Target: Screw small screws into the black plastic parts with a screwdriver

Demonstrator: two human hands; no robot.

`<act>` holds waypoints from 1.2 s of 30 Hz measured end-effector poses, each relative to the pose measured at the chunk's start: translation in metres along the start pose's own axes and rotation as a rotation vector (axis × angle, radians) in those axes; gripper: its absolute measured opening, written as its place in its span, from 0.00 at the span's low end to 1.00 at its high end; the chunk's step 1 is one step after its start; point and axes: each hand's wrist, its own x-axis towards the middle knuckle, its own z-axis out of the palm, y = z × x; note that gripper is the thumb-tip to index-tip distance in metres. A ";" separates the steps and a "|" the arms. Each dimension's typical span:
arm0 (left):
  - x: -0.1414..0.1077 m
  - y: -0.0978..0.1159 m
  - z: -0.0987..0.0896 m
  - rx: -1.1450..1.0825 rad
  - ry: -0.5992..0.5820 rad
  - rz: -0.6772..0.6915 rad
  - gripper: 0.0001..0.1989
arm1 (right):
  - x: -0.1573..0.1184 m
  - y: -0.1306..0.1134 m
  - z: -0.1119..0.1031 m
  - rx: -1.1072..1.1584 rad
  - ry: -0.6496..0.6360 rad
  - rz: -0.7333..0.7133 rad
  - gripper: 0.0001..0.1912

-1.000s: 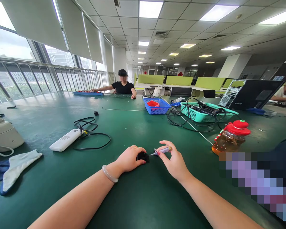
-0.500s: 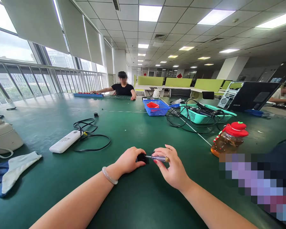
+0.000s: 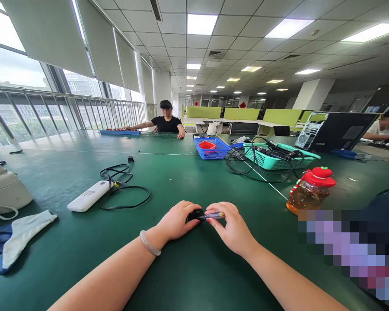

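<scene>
My left hand [image 3: 178, 219], with a pale bangle at its wrist, is closed around a small black object [image 3: 194, 214] low over the green table; the fingers cover much of it, and its kind does not show. From the right, my right hand [image 3: 228, 224] pinches a screwdriver [image 3: 216, 215] with a translucent purple handle. The tool lies nearly level, its shaft end pointing left at the black object. Whether the tip sits in the object cannot be made out, as fingers and dark parts overlap there.
Left lie a white power bank [image 3: 90, 196] with a black cable and a blue-white glove [image 3: 27, 235]. A jar with a red lid [image 3: 311, 192] stands right. Farther back are a blue basket [image 3: 213, 151] and a teal basket [image 3: 269, 162] with cables. A person [image 3: 168, 123] sits at the far edge.
My right hand has moved slightly left, toward the black object, and its spread fingers have drawn in around the screwdriver handle. My left hand keeps its hold. The view has tilted up slightly.
</scene>
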 end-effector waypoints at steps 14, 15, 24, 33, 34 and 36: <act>0.004 -0.010 0.005 0.192 0.113 -0.275 0.19 | 0.007 0.023 -0.019 -0.061 0.363 0.001 0.06; 0.004 -0.012 0.006 0.221 0.100 -0.322 0.19 | 0.008 0.030 -0.019 -0.048 0.391 0.063 0.07; 0.001 -0.010 0.006 0.316 0.091 -0.385 0.14 | 0.011 0.066 -0.016 0.146 0.477 0.415 0.13; 0.002 -0.007 0.006 0.137 0.074 -0.224 0.18 | 0.007 0.048 -0.009 0.144 0.352 0.361 0.14; 0.001 -0.006 0.007 0.100 0.053 -0.166 0.19 | 0.007 0.045 -0.008 0.149 0.343 0.354 0.14; 0.001 -0.005 0.007 0.055 -0.001 -0.077 0.23 | 0.006 0.038 -0.007 0.164 0.308 0.333 0.14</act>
